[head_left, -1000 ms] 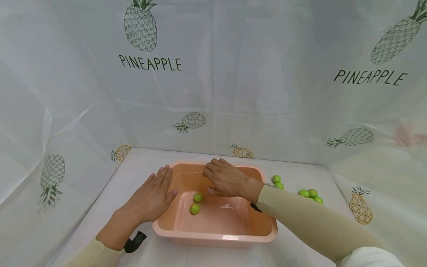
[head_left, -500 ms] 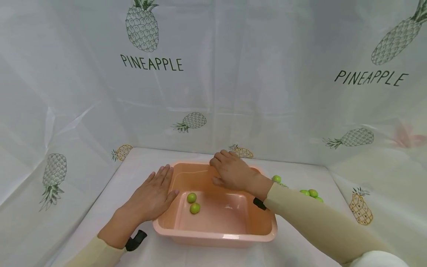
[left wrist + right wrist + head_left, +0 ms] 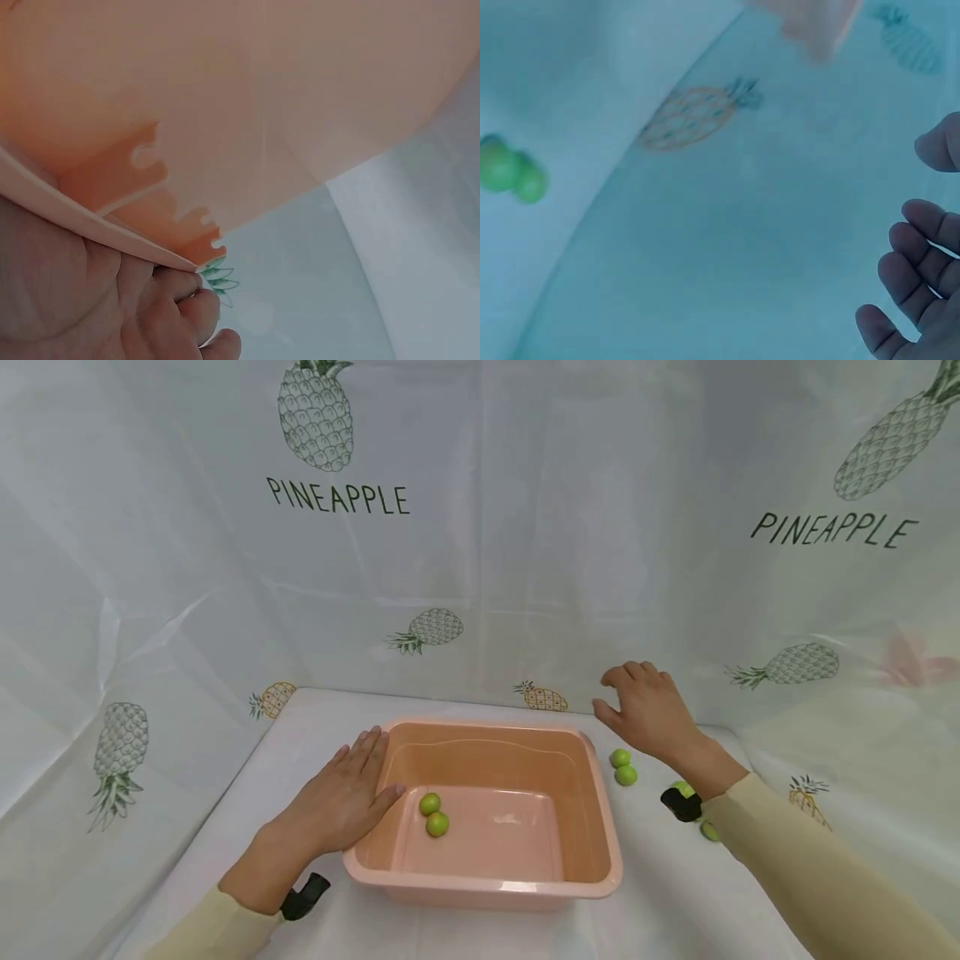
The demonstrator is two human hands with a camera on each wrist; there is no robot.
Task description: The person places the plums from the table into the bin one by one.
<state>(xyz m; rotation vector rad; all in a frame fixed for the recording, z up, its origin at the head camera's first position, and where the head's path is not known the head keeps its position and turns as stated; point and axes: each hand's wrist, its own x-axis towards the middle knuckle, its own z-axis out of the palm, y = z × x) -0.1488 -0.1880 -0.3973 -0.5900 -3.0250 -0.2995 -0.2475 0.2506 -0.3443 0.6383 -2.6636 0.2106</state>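
Observation:
A peach plastic basin (image 3: 487, 888) stands mid-table, with two small green limes (image 3: 432, 814) at the left of its floor. My left hand (image 3: 337, 797) rests flat with straight fingers on the basin's left rim; the left wrist view has the palm under the rim edge (image 3: 90, 221). In the air beyond the basin's right side is my right hand (image 3: 645, 706), fingers loosely bent and thumb apart, nothing between them in the right wrist view (image 3: 922, 262). Below it on the table lie two touching limes (image 3: 623, 767).
More limes (image 3: 709, 831) lie farther right, partly hidden by the right forearm and its black wrist strap (image 3: 681, 804). A white sheet printed with pineapples (image 3: 480, 527) hangs behind and at both sides of the white table (image 3: 315, 714).
My right hand has moved from over the basin out to the right, above the table limes. One lime in the basin shifted slightly left. My left hand has stayed on the rim.

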